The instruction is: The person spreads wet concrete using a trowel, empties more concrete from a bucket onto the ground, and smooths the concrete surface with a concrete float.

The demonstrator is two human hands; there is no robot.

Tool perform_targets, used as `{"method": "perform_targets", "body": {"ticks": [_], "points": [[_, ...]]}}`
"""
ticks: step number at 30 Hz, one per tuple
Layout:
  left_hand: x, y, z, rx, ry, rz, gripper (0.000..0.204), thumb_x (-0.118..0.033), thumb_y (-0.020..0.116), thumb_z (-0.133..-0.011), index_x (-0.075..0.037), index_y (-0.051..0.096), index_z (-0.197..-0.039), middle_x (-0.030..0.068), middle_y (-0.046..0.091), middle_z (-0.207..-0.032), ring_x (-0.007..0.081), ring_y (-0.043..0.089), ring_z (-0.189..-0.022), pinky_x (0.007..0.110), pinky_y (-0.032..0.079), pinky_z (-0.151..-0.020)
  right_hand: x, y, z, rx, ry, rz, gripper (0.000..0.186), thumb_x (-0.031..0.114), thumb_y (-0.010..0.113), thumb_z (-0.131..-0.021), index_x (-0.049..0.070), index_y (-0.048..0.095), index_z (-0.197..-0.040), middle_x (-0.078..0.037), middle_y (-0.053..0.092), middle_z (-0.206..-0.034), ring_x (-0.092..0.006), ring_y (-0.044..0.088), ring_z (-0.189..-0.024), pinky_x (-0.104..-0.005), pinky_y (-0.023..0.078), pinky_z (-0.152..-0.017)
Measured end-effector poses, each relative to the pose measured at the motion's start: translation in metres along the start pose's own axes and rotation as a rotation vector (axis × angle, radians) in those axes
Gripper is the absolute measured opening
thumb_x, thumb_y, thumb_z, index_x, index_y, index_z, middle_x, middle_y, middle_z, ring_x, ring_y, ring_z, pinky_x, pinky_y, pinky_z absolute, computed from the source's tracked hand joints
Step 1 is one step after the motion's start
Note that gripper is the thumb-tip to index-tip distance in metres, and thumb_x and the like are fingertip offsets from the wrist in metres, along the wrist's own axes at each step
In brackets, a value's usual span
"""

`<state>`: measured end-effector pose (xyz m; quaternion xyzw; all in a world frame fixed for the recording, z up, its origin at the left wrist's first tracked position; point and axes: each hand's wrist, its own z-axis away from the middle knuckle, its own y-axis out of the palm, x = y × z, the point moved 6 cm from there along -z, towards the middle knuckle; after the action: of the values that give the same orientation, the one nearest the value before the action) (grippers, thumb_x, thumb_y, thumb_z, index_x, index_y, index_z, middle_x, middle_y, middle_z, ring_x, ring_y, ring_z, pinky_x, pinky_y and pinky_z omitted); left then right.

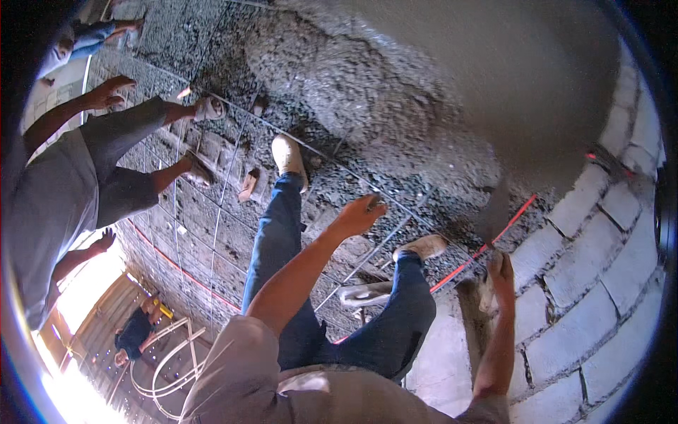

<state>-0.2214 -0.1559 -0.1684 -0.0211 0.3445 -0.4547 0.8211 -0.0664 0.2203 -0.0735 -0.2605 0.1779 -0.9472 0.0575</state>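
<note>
Trowel [494, 212], grey and somewhat blurred: its blade extends away from you, directly beyond your right hand [501, 270], at the border between the concrete and the block wall. Your right hand is closed around its handle end, with the forearm running up from the lower edge. The near end of the blade overlaps a red tube [459, 271] in this view; whether the two touch cannot be told. Beyond the blade lies smooth grey concrete [544, 78], and to the left of that, coarse, lumpy concrete [332, 78]. To the right of your right hand, the block wall [590, 258] curves along the rim, its mortar joints visible.

Your left hand [360, 215] is well apart from the trowel, to its left, raised before you with the fingers loosely curled; whether it grips anything cannot be told. Behind it in the view run thin steel rods [359, 177], crossing as a grid over dark, gravelly ground.

Below your hands are your blue jeans [272, 233] and two pale shoes [288, 155], the left one set farther forward than the right. At the far left stands a co-worker [53, 205] in a grey shirt and dark shorts; at lower left, another person [132, 333] wears a dark top, near a pale curved frame [159, 381].
</note>
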Motion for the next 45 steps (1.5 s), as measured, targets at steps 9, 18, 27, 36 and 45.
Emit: {"method": "perform_targets", "body": {"ticks": [9,18,27,36,45], "points": [[0.050,-0.116,-0.071,-0.058,0.001,0.401,0.038,-0.036,0.057,-0.090,-0.004,0.058,-0.109,0.0154,0.064,-0.092,0.0211,0.059,-0.083,0.035,0.047,-0.075,0.177,0.280,-0.187,0.256,-0.171,0.226,0.056,0.033,0.060,-0.086,-0.001,0.044,-0.129,-0.020,0.063,-0.100,-0.0290,0.064,-0.085,-0.0386,0.050,-0.073],[0.084,-0.144,-0.087,-0.083,-0.054,0.731,0.042,-0.038,0.060,-0.090,-0.002,0.058,-0.111,0.0051,0.061,-0.093,0.0136,0.051,-0.079,0.028,0.044,-0.070,0.142,0.356,-0.243,0.479,-0.269,0.837,0.062,0.047,0.057,-0.085,-0.002,0.048,-0.123,-0.023,0.064,-0.098,-0.0364,0.064,-0.088,-0.0454,0.052,-0.077],[0.066,-0.150,-0.060,-0.051,-0.026,0.664,0.035,-0.028,0.058,-0.091,0.000,0.056,-0.111,0.0117,0.061,-0.087,0.0162,0.057,-0.081,0.031,0.047,-0.069,0.253,0.367,-0.354,0.377,-0.493,1.017,0.046,0.040,0.061,-0.081,0.003,0.057,-0.108,-0.020,0.065,-0.096,-0.0371,0.063,-0.088,-0.0468,0.050,-0.077],[0.090,-0.143,-0.065,-0.043,-0.085,0.567,0.036,-0.032,0.058,-0.090,-0.004,0.056,-0.112,0.0143,0.063,-0.091,0.0218,0.061,-0.082,0.034,0.047,-0.074,0.343,0.341,-0.378,0.287,-0.609,1.012,0.051,0.045,0.062,-0.081,0.003,0.057,-0.109,-0.021,0.064,-0.099,-0.0393,0.061,-0.092,-0.0460,0.049,-0.078],[0.094,-0.143,-0.072,-0.001,-0.093,0.610,0.037,-0.031,0.058,-0.090,-0.001,0.056,-0.111,0.0140,0.062,-0.090,0.0220,0.060,-0.082,0.033,0.047,-0.070,0.313,0.334,-0.331,0.166,-0.413,0.569,0.055,0.050,0.062,-0.082,0.000,0.058,-0.103,-0.018,0.065,-0.092,-0.0308,0.063,-0.082,-0.0409,0.049,-0.072]]}}
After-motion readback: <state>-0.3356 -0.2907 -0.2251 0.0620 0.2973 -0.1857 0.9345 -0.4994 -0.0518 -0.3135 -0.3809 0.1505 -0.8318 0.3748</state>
